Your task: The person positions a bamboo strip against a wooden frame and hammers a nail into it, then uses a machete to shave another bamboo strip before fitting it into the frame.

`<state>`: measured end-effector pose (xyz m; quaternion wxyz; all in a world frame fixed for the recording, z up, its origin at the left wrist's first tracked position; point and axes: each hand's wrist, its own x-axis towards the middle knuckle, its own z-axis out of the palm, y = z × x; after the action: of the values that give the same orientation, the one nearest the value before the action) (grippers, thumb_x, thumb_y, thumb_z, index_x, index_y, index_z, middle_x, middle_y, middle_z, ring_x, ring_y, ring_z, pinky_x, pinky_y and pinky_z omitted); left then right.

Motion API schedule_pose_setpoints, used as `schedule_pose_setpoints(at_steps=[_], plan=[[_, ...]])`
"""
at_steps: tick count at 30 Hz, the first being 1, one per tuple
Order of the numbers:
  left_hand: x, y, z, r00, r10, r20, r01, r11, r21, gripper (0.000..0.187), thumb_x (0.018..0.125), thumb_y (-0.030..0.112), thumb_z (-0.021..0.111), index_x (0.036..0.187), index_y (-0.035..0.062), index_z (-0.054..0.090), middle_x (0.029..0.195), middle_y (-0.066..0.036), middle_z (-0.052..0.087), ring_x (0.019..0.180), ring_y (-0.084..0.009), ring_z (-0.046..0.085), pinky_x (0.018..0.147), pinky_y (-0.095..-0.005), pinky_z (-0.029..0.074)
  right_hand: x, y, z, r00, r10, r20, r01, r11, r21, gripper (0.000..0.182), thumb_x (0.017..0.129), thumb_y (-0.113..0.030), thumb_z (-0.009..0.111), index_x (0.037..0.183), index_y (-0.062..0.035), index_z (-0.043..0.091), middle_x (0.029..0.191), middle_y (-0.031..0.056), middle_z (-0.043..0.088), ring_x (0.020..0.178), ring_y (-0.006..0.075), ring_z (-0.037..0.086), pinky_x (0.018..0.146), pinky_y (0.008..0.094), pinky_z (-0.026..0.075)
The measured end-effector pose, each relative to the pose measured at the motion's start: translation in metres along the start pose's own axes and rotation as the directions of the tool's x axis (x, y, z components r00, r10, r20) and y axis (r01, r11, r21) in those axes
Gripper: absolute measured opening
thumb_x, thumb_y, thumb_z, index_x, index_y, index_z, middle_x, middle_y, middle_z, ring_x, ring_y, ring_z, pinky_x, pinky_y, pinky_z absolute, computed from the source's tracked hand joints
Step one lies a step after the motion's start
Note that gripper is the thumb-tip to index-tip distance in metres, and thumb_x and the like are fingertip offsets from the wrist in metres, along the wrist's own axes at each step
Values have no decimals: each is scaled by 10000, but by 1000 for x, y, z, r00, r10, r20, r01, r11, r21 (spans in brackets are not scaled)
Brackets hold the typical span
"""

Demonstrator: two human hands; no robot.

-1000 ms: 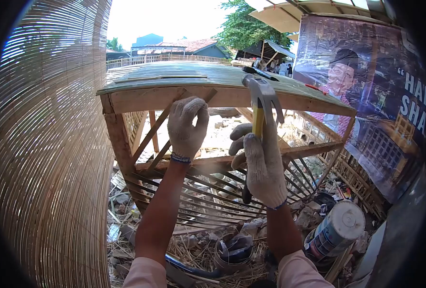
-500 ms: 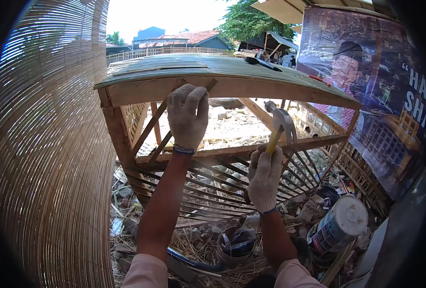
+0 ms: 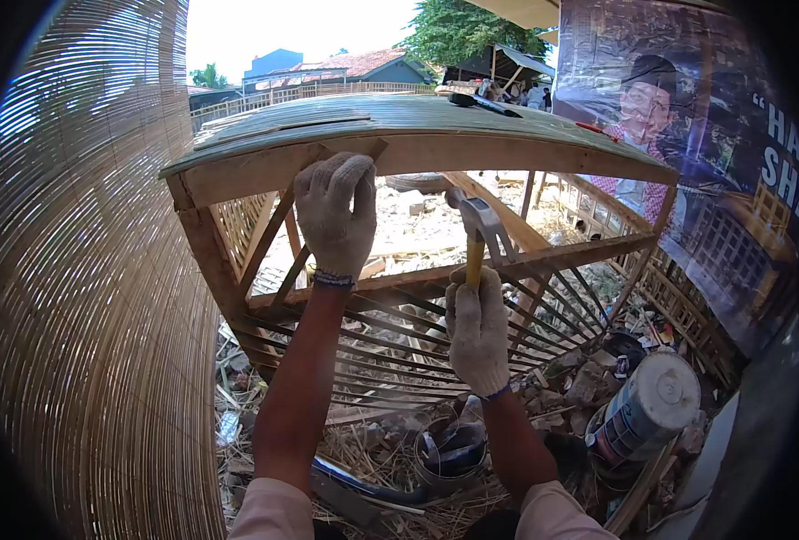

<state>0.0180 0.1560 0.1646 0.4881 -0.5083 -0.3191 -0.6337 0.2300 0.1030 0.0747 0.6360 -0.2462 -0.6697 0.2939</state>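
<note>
A wooden frame (image 3: 435, 155) with a slatted bamboo top (image 3: 327, 117) stands in front of me. My left hand (image 3: 336, 216), in a pale knit glove, is raised to the frame's upper beam with its fingers curled together; what they pinch, if anything, is hidden. Two thin slats (image 3: 264, 236) slant down to the left behind that hand. My right hand (image 3: 479, 337), also gloved, is closed around the yellow handle of a claw hammer (image 3: 476, 220). The hammer stands upright, its metal head below the beam and apart from it.
A bamboo screen (image 3: 94, 297) hangs at the left. On the top lie a black tool (image 3: 485, 104) and a red item (image 3: 597, 130). At the right are a printed banner (image 3: 678, 117) and an upturned bucket (image 3: 647, 405). Rubble and another bucket (image 3: 451, 454) lie below.
The hammer and my right hand have moved left, nearer my left hand. My left hand has shifted slightly left in view and stays at the beam. The view has turned a little.
</note>
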Motion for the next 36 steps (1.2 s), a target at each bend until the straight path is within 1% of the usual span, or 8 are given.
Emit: schedule_pose_setpoints(at_steps=[8, 10, 13, 15, 18, 31, 34, 36], plan=[[1, 5, 2, 999, -39, 11, 39, 998, 42, 197, 883, 67, 801, 1050, 139, 724, 1052, -47, 730, 1014, -283, 651, 919, -432, 501, 0, 5, 3, 999, 22, 39, -24, 999, 41, 210, 1091, -195, 500, 1170, -21, 586, 773, 62, 571, 640, 126, 525, 582, 337, 434], [0, 6, 2, 995, -83, -46, 89, 989, 121, 179, 885, 64, 796, 1038, 138, 738, 1039, -43, 706, 1013, -278, 643, 916, -432, 501, 3, 3, 4, 998, 27, 57, -29, 999, 36, 228, 1092, -203, 501, 1185, -15, 591, 772, 67, 570, 639, 127, 520, 583, 340, 434], [-1, 5, 1, 995, -91, -31, 94, 990, 108, 179, 882, 62, 797, 1033, 144, 747, 1024, -37, 689, 1013, -275, 641, 918, -433, 500, 6, -1, 3, 993, 57, 103, -62, 997, 42, 280, 1094, -223, 503, 1229, -1, 605, 765, 82, 568, 639, 136, 515, 591, 346, 440], [-1, 4, 0, 996, -90, -18, 91, 991, 100, 180, 880, 64, 800, 1032, 146, 748, 1028, -39, 691, 1017, -273, 642, 919, -433, 501, 7, 2, 5, 994, -27, 104, 24, 999, 28, 297, 1091, -225, 505, 1255, -1, 608, 756, 89, 573, 641, 143, 525, 597, 347, 446], [-2, 4, 0, 996, -85, -11, 85, 991, 100, 184, 876, 68, 808, 1032, 148, 751, 1038, -42, 698, 1030, -270, 645, 921, -433, 504, 8, -2, 5, 994, -23, 105, 21, 1000, 24, 304, 1089, -227, 505, 1255, 4, 613, 769, 100, 593, 651, 145, 545, 606, 347, 455], [0, 5, 1, 997, -73, -21, 75, 992, 104, 195, 866, 73, 818, 1034, 153, 758, 1059, -39, 709, 1051, -276, 651, 928, -431, 517, 13, -14, 9, 989, -11, 145, 7, 1000, 27, 302, 1095, -199, 503, 1280, 11, 617, 748, 70, 604, 629, 120, 550, 579, 326, 459], [-1, 5, 4, 998, -61, -31, 64, 991, 117, 216, 863, 63, 814, 1045, 163, 756, 1071, -31, 706, 1060, -274, 643, 942, -431, 508, 17, -24, 10, 990, -16, 143, 18, 1000, -12, 302, 1094, -196, 503, 1286, 9, 614, 749, 89, 609, 632, 148, 580, 586, 343, 474], [0, 6, 5, 998, -64, -16, 65, 991, 117, 223, 858, 63, 814, 1046, 167, 755, 1075, -27, 705, 1065, -274, 640, 949, -431, 503, 23, -30, 10, 984, -117, 133, 137, 979, -152, 293, 1086, -182, 509, 1281, 10, 614, 805, 142, 658, 674, 242, 669, 623, 388, 525]])
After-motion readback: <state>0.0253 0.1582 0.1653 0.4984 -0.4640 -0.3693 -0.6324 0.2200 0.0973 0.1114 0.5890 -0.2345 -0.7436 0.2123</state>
